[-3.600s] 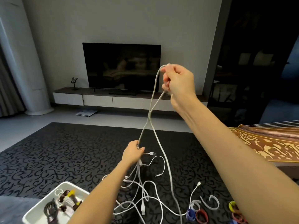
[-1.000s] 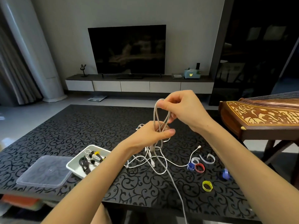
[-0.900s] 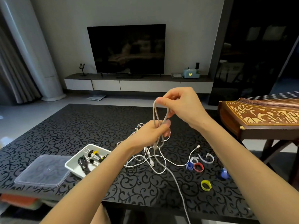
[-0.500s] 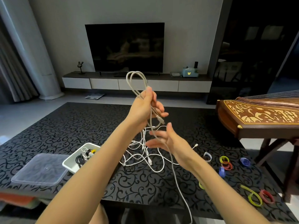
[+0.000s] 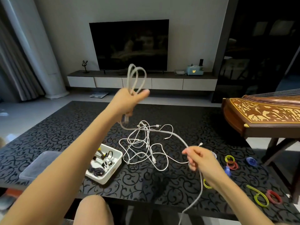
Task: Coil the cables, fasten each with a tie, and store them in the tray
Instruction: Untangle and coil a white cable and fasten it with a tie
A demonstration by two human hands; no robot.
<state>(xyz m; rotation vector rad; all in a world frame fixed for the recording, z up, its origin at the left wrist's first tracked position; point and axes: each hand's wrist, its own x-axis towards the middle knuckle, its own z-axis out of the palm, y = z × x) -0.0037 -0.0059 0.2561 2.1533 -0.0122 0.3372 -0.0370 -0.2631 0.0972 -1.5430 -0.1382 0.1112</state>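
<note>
My left hand [image 5: 129, 101] is raised above the table and grips a few loops of a thick grey-white cable [image 5: 136, 77], which stand up above the fist. The same cable runs down and right to my right hand [image 5: 200, 161], which pinches it lower over the table; its tail drops past the table's front edge. A tangle of thin white cables [image 5: 144, 143] lies on the black patterned table [image 5: 56, 130]. The white tray [image 5: 116, 168] at front left holds several tied cables. Coloured ties [image 5: 230, 161] lie at the right.
A clear plastic lid [image 5: 37, 166] lies left of the tray. More ties, green and red [image 5: 266, 196], sit near the front right corner. A wooden zither [image 5: 263, 114] on a stand is at the right. My knee [image 5: 94, 210] is below the table edge.
My left hand has lifted higher and away with the loops. My right hand has slid down and right along the cable, drawing a length out between the hands.
</note>
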